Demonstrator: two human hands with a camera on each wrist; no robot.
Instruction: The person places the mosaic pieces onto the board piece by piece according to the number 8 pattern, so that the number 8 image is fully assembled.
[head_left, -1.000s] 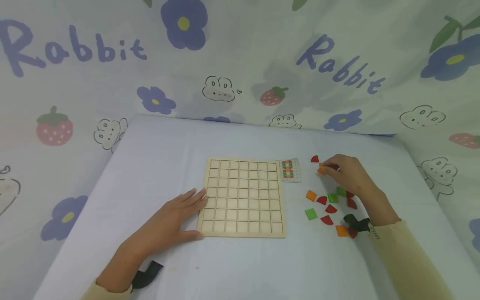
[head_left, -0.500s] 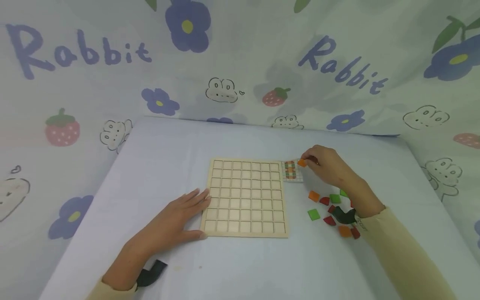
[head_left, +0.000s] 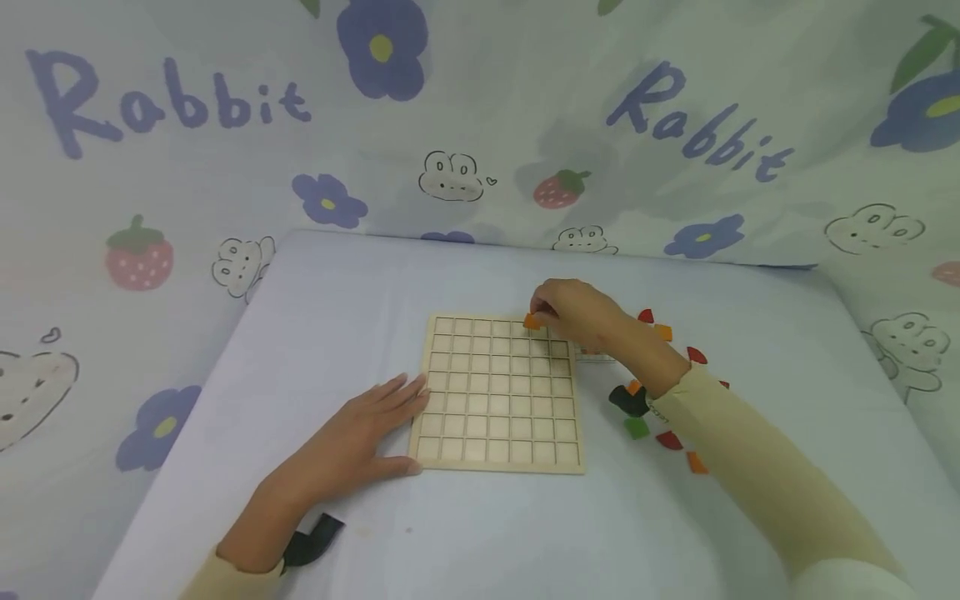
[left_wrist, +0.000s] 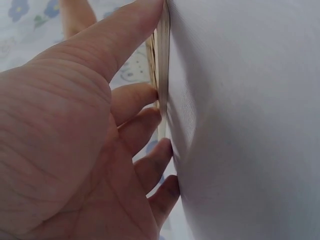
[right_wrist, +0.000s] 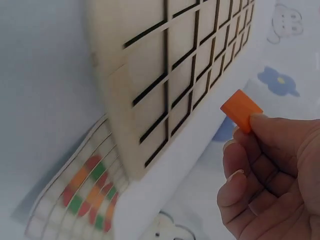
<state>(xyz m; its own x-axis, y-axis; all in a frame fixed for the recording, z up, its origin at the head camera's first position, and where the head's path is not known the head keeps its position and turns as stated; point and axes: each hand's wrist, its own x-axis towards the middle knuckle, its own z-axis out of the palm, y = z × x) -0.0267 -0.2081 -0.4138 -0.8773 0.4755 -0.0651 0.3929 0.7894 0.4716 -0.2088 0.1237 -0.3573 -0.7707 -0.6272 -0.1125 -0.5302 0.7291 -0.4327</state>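
My right hand [head_left: 577, 315] pinching a small orange square tile [head_left: 532, 322] over the pale wooden grid board's [head_left: 498, 393] far edge, my left hand [head_left: 358, 437] flat, fingers straight, against its left side

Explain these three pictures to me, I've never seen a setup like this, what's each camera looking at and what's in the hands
No machine here: a person works with two bare hands and wears three cameras. The wide picture comes from the head, looking down on a table covered with a pale cloth. The other two come from the wrists, each close on its own hand.

On the cloth lies a wooden grid board. Right of it are loose coloured tiles and a small pattern card.

The left hand rests flat, fingers against the board's left edge. The right hand has an orange tile in a fingertip grip over the board's far right corner.
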